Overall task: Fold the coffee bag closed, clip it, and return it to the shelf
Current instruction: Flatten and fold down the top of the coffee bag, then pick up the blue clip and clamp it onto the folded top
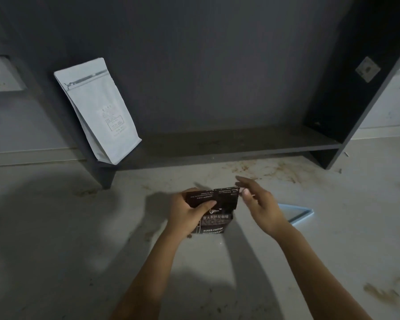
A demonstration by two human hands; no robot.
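The scene was dimly lit, with a cool grey cast throughout. Several soft, overlapping shadows of the forearms were thrown across the floor (56,227), fanning toward the lower left and centre, so more than one light source from above and behind was implied. The inside of the dark shelf (240,144) was left in deep shade, its right upright nearly black. The white coffee bag (97,109) was the brightest surface; its print was rendered too soft to be read. Straight edges were bowed by wide-angle distortion toward the frame borders. The fingers (243,181) of the right hand (261,204) were slightly smeared by motion blur.
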